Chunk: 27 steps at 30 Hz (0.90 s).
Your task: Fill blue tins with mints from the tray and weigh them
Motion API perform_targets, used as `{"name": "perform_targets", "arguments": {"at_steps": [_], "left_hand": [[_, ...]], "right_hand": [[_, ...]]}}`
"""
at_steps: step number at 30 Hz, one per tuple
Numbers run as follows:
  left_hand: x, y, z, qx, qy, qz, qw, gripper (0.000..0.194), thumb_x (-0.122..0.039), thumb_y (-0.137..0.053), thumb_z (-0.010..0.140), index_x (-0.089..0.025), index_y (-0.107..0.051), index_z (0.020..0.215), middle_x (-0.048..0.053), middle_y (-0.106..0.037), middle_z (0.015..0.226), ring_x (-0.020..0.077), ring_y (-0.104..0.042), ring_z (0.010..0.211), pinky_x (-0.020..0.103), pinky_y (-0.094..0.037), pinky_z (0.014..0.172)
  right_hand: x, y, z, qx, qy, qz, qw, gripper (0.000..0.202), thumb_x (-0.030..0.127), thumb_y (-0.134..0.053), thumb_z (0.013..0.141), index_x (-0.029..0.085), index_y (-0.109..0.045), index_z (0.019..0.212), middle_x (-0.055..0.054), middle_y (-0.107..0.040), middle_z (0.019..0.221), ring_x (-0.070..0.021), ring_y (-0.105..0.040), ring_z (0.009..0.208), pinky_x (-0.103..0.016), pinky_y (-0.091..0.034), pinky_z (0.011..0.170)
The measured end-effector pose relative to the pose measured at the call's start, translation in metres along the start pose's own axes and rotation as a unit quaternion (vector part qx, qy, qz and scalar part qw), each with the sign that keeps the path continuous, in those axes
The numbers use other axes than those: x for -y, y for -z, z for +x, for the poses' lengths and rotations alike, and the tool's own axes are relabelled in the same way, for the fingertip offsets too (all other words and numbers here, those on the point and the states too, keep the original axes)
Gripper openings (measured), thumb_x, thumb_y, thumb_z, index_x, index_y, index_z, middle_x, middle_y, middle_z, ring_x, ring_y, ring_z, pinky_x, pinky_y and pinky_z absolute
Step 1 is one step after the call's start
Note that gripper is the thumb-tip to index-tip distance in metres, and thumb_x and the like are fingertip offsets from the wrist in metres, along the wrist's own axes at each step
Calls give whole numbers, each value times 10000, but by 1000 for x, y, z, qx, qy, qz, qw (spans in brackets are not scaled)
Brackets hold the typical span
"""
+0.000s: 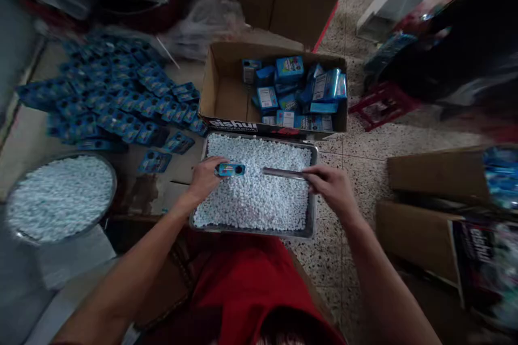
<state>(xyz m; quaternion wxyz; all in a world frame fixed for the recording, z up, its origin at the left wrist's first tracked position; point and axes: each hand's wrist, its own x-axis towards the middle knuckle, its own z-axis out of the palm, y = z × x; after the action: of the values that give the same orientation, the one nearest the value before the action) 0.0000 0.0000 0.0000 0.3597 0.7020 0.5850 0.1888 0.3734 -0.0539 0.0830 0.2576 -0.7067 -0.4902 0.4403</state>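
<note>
Blue packet (230,170), metal tool (283,173), tray (313,210) of pellets (254,202)

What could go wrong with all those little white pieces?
The white pellets spread across most of the tray, so a bump might spill some. The small blue box in the left hand is over them and might slip and drop in. The metal tool in the right hand might flick pellets out if it moves fast.

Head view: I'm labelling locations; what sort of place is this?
Probably a packing workroom: a grey rectangular metal tray of small white pellets, a heap of small blue packs and a brown cardboard box of blue packets.
</note>
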Motion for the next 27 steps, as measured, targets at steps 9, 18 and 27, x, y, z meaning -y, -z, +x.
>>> {"name": "perform_targets", "arguments": {"at_steps": [9,18,27], "left_hand": [[7,-5,-19,-73,108,13,991,420,-401,-804,737,-220,-654,1085,40,-737,954,240,-693,853,322,-533,793],[-34,8,-23,-33,45,71,996,415,-212,-670,808,-236,-682,1222,66,-744,1190,291,-701,1084,333,-527,906],[-48,-7,-20,-9,4,57,998,448,-125,-598,785,-234,-707,1205,58,-735,1241,281,-680,1162,350,-520,1001]], "right_hand": [[-128,-76,37,-52,-133,186,972,357,472,-787,663,158,-788,832,-39,-747,676,-184,-688,584,-285,-571,600],[-106,-79,36,24,-132,267,954,462,522,-873,630,146,-796,887,-61,-759,714,-151,-671,557,-272,-575,570],[-2,-45,40,120,-50,230,965,328,405,-854,704,141,-800,891,-43,-743,654,-130,-667,512,-232,-551,516]]}}
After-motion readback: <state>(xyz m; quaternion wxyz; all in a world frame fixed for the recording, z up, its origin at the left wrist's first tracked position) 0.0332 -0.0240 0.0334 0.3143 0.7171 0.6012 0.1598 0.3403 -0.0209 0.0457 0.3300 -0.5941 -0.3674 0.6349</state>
